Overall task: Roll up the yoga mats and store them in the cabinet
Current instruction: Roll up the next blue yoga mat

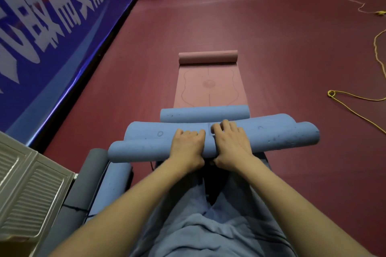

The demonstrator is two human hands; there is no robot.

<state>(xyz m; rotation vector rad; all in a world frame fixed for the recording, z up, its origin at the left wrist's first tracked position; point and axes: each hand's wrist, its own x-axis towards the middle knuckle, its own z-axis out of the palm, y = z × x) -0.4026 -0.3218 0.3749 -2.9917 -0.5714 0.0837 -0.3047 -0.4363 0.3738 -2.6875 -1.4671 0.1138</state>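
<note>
So we're mid-roll on the blue mat [146,148]. Both hands sit side by side on the middle of the roll, left hand [186,145] and right hand [230,144], fingers curled over the top and thumbs tucked underneath. Just past the fingertips lies another blue roll [204,113], and beyond that the pink mat [210,87] is only part rolled. Next job, I'd guess: finish tightening this one without the ends splaying, then carry it off. Cabinet isn't clearly in view.

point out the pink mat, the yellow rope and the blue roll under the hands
pink mat [210,87], head view, on its flat unrolled middle
yellow rope [355,98], head view, on the strand right of its loop
blue roll [142,148], head view, on its left part
</note>
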